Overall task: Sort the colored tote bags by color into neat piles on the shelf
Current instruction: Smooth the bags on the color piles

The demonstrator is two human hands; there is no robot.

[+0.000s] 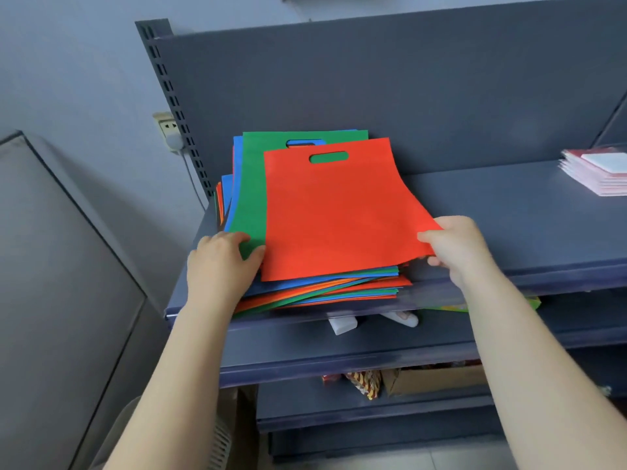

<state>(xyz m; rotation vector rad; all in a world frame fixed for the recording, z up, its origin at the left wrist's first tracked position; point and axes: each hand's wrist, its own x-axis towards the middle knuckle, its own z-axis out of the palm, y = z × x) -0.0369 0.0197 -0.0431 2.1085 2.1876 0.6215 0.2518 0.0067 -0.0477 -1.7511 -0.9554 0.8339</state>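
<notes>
A mixed stack of flat tote bags (315, 290) in red, green, blue and orange lies on the left end of the dark blue shelf (492, 215). On top is a red bag (339, 212) with a cut-out handle, and under it a green bag (249, 184). My right hand (451, 245) pinches the red bag's near right corner, which is lifted off the stack. My left hand (224, 259) rests on the stack's near left corner, its thumb and fingers on the green bag.
A pile of pink and white packets (597, 171) sits at the shelf's far right. The lower shelves hold a cardboard box (437, 378), wrapped snacks and white items. A grey cabinet (51, 266) stands to the left, and a wall socket (168, 128) is beside the shelf upright.
</notes>
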